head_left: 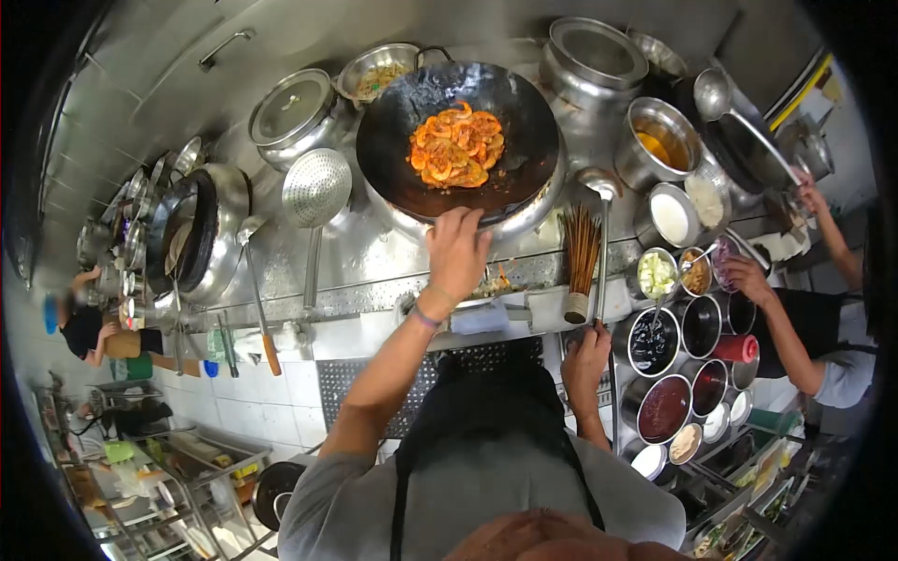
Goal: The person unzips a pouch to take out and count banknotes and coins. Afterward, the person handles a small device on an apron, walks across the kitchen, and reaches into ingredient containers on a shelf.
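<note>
Steel covers nearly everything seen, from the back wall point(140, 65) to the range point(374, 252). At far left a person point(89, 327) is bent near a tiled wall, with wire shelves point(159, 486) below. Next along, a second wok point(192, 229) is tilted on its burner, a ladle point(254, 290) laid beside it with its wooden grip toward the front. A skimmer point(316, 192) is propped with its perforated bowl up and its handle running straight down to the range's front edge. Behind it a lidded pot point(292, 110) and a bowl point(379, 73) are set. At centre the black wok point(458, 140) sits on the burner, orange shrimp point(456, 150) heaped in its middle. The left hand point(456, 254) is closed over the wok's near rim; whether a cloth is under it cannot be told. A bundle of chopsticks point(582, 252) stands upright just right of it. The right hand point(586, 360) is clamped on the low end of a long ladle point(603, 234), whose shaft runs nearly upright, its bowl pointing away at the wok's right edge. The hands are well apart. Further right, a tall pot point(594, 56), an oil pot point(659, 140) and many condiment bowls point(687, 327) crowd the side counter, where another person's hand point(748, 278) reaches into them.
</note>
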The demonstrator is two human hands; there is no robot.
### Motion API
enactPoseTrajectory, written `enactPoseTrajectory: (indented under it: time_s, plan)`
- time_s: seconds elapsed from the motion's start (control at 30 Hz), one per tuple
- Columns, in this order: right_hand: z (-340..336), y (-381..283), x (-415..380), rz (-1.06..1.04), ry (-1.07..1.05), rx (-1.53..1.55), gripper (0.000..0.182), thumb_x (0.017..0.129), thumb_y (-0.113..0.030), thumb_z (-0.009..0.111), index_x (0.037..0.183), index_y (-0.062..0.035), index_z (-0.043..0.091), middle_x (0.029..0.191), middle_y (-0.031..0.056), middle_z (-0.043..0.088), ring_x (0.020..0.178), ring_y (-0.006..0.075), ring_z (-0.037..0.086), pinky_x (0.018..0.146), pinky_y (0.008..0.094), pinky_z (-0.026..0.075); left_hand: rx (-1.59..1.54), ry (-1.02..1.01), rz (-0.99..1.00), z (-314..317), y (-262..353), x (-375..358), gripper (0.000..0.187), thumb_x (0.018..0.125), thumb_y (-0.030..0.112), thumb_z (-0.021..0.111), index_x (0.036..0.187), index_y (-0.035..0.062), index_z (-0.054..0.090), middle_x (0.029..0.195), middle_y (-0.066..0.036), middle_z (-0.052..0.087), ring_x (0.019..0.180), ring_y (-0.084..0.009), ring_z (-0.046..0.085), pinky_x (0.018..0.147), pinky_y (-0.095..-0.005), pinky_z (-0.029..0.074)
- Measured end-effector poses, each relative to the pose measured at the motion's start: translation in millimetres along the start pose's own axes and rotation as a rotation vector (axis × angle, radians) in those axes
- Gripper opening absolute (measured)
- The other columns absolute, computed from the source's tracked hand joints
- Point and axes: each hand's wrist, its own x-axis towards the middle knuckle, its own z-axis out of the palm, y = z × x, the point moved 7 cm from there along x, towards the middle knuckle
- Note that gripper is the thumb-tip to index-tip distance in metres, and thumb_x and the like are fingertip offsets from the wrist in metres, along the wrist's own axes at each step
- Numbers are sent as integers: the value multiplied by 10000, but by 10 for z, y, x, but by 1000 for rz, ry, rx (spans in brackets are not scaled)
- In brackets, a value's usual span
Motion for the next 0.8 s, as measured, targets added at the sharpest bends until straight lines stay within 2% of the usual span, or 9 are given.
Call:
enactPoseTrajectory:
  time_s: [0.1, 0.2, 0.3, 0.4, 0.5, 0.53, 0.63, 0.73, 0.8]
  plan:
    - [351, 346, -42, 124, 1, -123, 484, 776, 28, 617, 1216, 88, 426, 1203, 355, 453, 1098, 499, 505, 961, 543, 419, -110, -188, -82, 383, -298, 60, 279, 926, 295, 652, 904, 18, 676, 906, -185, 668, 918, -386, 586, 804, -470, 458]
    - [446, 544, 55, 413, -98, -83, 431, 809, -16, 592, 1203, 77, 443, 1191, 327, 499, 1094, 506, 518, 913, 558, 443, -155, -226, -78, 425, -310, 122, 389, 928, 360, 652, 767, 6, 637, 787, -204, 643, 846, -402, 579, 757, -490, 455]
    - [459, 712, 107, 365, -45, -6, 556, 810, -68, 613, 1303, 62, 391, 1196, 334, 514, 1121, 521, 512, 944, 526, 443, -175, -180, -132, -42, -166, 5, 507, 914, 412, 668, 649, -11, 578, 708, -230, 603, 782, -419, 566, 704, -515, 447]
    - [619, 868, 346, 377, -130, 82, 604, 815, -77, 601, 1351, 70, 365, 1139, 357, 577, 1085, 518, 561, 922, 533, 457, -293, -242, -85, -509, 105, -265, 408, 910, 331, 693, 690, -5, 620, 709, -202, 601, 775, -389, 572, 708, -494, 447]
    - [557, 741, 283, 400, -201, 43, 569, 806, -68, 584, 1330, 63, 404, 1004, 360, 643, 995, 534, 612, 866, 558, 477, -280, -32, 24, -437, -41, -104, 289, 915, 253, 677, 783, -3, 664, 838, -196, 640, 822, -380, 558, 759, -467, 445]
    - [524, 674, 280, 389, -217, 41, 560, 806, -69, 576, 1325, 61, 413, 988, 359, 647, 988, 534, 615, 858, 560, 480, -291, 39, 23, -362, -166, -20, 290, 920, 245, 664, 772, -5, 663, 786, -204, 630, 801, -399, 555, 776, -488, 441]
    - [547, 796, 286, 417, -187, 29, 525, 804, -85, 575, 1303, 39, 469, 970, 345, 661, 961, 519, 634, 850, 557, 491, -251, -203, -58, -181, -292, -89, 314, 927, 261, 647, 764, -7, 669, 713, -216, 616, 770, -412, 557, 785, -506, 444]
    - [349, 867, 305, 455, -75, 31, 382, 830, -74, 573, 1202, 15, 585, 969, 269, 700, 956, 460, 667, 844, 492, 507, -336, -255, 6, -524, 88, -512, 339, 914, 228, 663, 665, 9, 592, 673, -185, 595, 689, -397, 548, 749, -486, 448]
    - [160, 719, 250, 500, -98, 243, 385, 847, -92, 605, 1216, 19, 613, 956, 183, 717, 891, 296, 693, 806, 386, 519, -261, -215, 69, -592, 103, -480, 307, 901, 205, 677, 676, 11, 600, 681, -188, 591, 685, -393, 538, 721, -470, 433]
